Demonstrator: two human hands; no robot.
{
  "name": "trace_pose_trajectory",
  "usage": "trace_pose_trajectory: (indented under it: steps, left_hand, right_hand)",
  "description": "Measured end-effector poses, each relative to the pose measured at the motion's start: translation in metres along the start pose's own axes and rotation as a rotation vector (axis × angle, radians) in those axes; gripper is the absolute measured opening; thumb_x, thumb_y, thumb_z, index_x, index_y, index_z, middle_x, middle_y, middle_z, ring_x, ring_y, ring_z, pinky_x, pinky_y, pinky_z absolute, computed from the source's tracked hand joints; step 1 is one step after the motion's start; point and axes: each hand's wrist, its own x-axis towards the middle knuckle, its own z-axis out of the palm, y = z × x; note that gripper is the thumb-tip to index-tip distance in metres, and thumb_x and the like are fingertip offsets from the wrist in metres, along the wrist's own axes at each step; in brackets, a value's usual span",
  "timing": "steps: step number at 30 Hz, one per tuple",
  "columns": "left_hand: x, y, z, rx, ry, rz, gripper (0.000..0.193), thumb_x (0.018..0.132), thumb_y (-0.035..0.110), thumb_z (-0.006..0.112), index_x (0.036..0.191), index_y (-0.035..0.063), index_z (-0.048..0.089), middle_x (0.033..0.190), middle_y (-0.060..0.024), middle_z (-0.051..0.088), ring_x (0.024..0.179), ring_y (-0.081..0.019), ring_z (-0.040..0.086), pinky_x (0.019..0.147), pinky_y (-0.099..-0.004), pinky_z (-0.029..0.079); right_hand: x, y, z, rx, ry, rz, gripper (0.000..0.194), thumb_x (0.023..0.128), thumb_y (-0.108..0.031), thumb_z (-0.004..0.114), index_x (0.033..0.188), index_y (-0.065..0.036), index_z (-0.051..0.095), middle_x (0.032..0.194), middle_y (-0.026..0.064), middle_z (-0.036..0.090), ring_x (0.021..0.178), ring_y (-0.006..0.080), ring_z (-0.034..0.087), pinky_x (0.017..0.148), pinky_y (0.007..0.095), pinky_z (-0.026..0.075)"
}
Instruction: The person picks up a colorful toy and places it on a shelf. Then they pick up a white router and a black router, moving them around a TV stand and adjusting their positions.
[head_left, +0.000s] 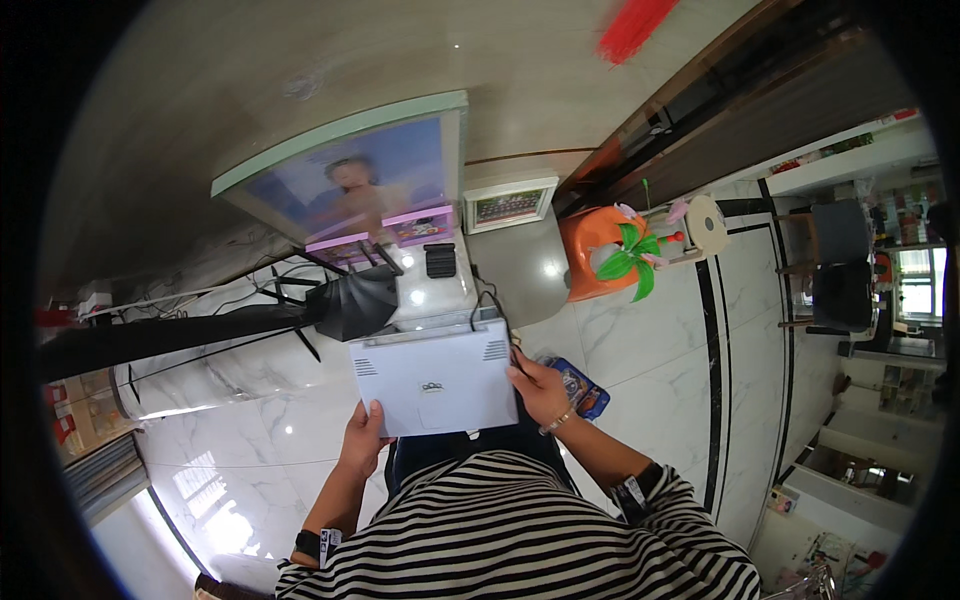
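A flat white device (439, 394) with vent slots near both sides and a small label in the middle is held tilted before my body. My left hand (364, 439) grips its lower left corner, thumb on the face. At the right edge, my right hand (541, 386) holds the device with the thumb on the near side. A thin black cable (499, 300) loops over the device's top right corner and runs down beside my right hand; whether the fingers also pinch it, I cannot tell. Beyond the device is a glossy white tabletop (427, 294) bearing a black ridged object (440, 260).
Purple boxes (418, 226) stand against a large framed picture (352, 165). A smaller white frame (510, 205) is beside it. To the right is an orange stool (581, 247) with an artificial flower (626, 255). A black umbrella-like item (352, 300) lies left; a blue package (581, 390) is beyond my right hand.
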Motion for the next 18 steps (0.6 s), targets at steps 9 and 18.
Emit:
trace_pose_trajectory:
  steps: [9,18]
  left_hand:
    - [0.039,0.019,0.118,0.249,-0.330,-0.002,0.041,0.089,0.034,0.043,0.121,0.0101,0.039,0.098,-0.0008,0.053,0.080,-0.0089,0.051,0.064,-0.0245,0.045]
    - [0.098,0.009,0.186,0.343,-0.460,-0.041,0.052,0.087,0.039,0.045,0.132,0.0207,0.028,0.106,-0.0029,0.050,0.088,-0.0133,0.049,0.066,-0.0294,0.046]
  right_hand:
    - [-0.053,-0.011,-0.122,0.067,0.317,0.181,0.032,0.081,-0.008,0.056,0.108,0.006,0.052,0.076,0.0022,0.059,0.070,0.0032,0.047,0.064,0.0177,0.041]
    - [-0.043,0.030,-0.166,0.193,0.439,0.342,0.032,0.083,-0.010,0.053,0.111,0.003,0.052,0.077,0.0006,0.058,0.070,0.0035,0.047,0.063,0.0179,0.041]
